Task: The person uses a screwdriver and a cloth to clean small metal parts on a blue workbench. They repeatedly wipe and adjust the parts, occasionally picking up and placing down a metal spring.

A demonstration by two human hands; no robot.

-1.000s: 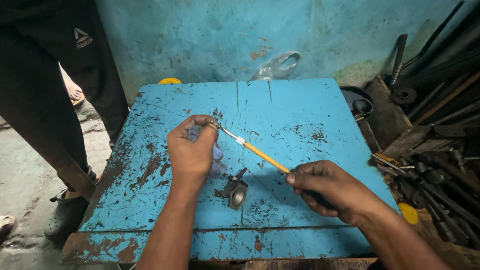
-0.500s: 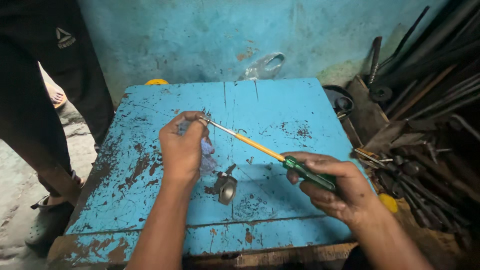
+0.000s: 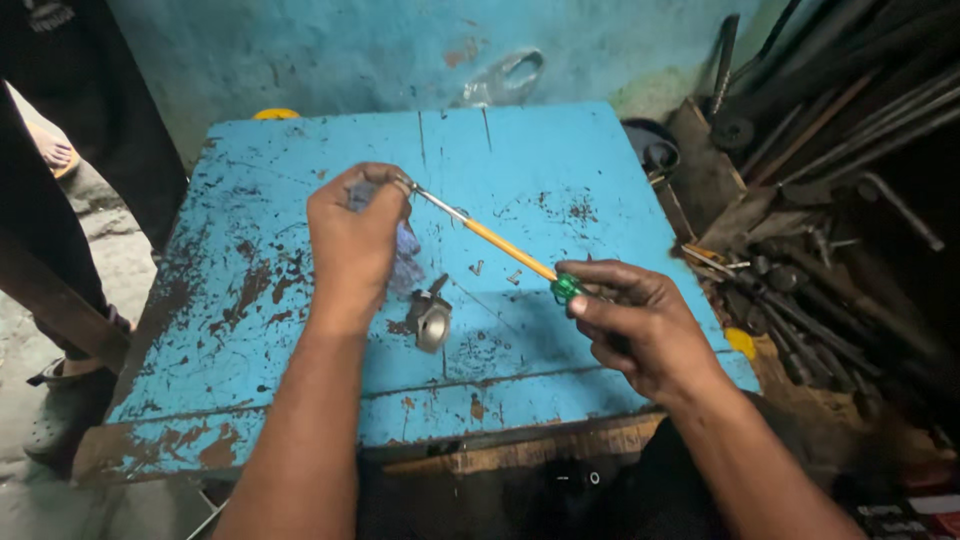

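— So, what did the left hand [image 3: 352,240] do at that moment?

— It was raised a little over the blue desk [image 3: 300,150], and its grip was clenched around a small bluish piece [image 3: 405,243], maybe cloth or plastic; I could not tell which. The metal tip of the screwdriver [image 3: 495,242] met the fingers at the top of this hand.

— And the right hand [image 3: 640,325]?

— It was grasping the green handle of the screwdriver, fingers closed around it, near the front right part of the desk. The orange shaft went in a slanted line up and to the left, from this hand toward the other one, above the desk surface.

— Was something lying on the desk?

— Yes. A small round metal part [image 3: 432,318] with a bracket lay just below the left hand, between both forearms. Two small screws [image 3: 495,272] lay near it, under the shaft of the screwdriver. The paint of the desk was chipped in many places and showed brown spots.

— What was around the desk?

— On the right side a pile of metal rods and tools [image 3: 820,200] leaned in a dark corner. At the left edge another person's leg [image 3: 40,260] and a dark shoe [image 3: 62,415] stood on the floor, well apart from the hands. A clear plastic bag [image 3: 500,80] lay against the wall behind the desk.
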